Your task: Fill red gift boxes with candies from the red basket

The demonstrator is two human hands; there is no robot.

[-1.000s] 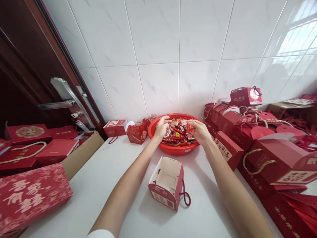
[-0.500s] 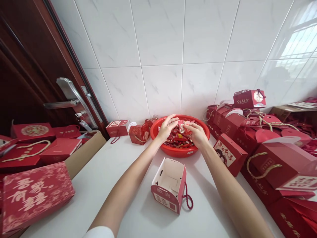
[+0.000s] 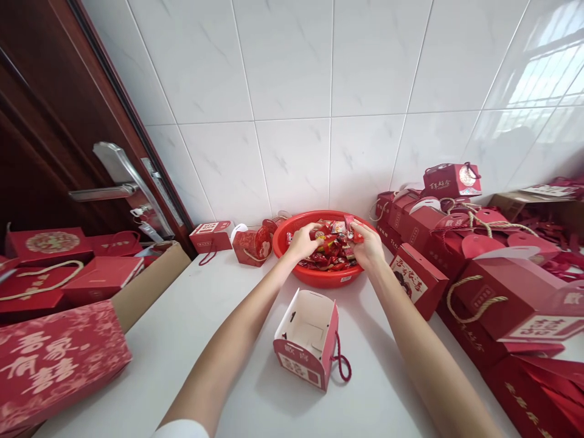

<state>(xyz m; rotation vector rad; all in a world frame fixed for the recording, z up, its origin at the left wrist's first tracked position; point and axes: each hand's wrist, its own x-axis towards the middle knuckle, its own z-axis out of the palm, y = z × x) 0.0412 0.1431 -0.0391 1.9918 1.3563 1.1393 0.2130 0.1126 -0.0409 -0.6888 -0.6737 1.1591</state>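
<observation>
A red plastic basket (image 3: 314, 278) holds many shiny wrapped candies (image 3: 331, 258). Inside it, my left hand (image 3: 305, 242) curls its fingers and thumb around some candy wrappers; the fingertips are partly hidden among them. At the basket's right side my right hand (image 3: 368, 246) grips a red and pink candy packet (image 3: 350, 226) between thumb and fingers. In front of the basket stands an open-topped red gift box (image 3: 303, 359). Its white inside shows no contents, and a dark red cord handle (image 3: 343, 365) hangs off its right side.
Red gift boxes (image 3: 515, 292) are piled along the right. Two small boxes (image 3: 212, 236) stand by the tiled wall (image 3: 292, 164), left of the basket. A cardboard carton (image 3: 152, 283) with more red boxes is at left, below a door handle (image 3: 104, 193).
My left hand has gone from flat, extended fingers to curled ones lower among the candies. My right hand still holds a packet near the basket's right rim. The view has shifted slightly.
</observation>
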